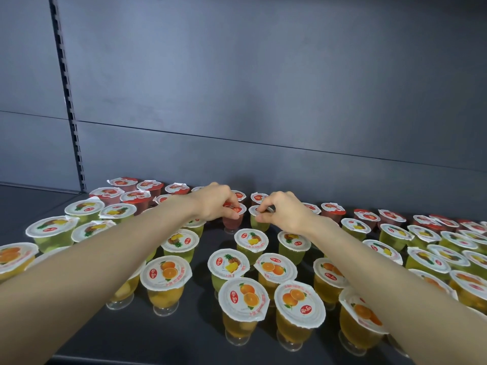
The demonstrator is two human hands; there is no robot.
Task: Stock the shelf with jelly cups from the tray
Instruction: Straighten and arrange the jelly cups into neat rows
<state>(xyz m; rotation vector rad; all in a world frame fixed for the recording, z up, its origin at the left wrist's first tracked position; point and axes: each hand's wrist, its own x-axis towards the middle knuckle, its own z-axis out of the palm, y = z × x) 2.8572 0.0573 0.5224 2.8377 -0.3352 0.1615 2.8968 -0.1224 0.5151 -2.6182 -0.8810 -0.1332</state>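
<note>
Both arms reach across the dark shelf toward its middle back. My left hand grips the lid rim of a red strawberry jelly cup with curled fingers. Beside it, my right hand pinches the lid edge of a green pineapple jelly cup. Both cups stand upright on the shelf, a narrow gap between them. No tray is in view.
Several jelly cups crowd the shelf: red ones along the back, green pineapple ones in the middle, orange ones at the front. A grey back panel rises behind, with a slotted upright at left. Bare shelf lies at far left.
</note>
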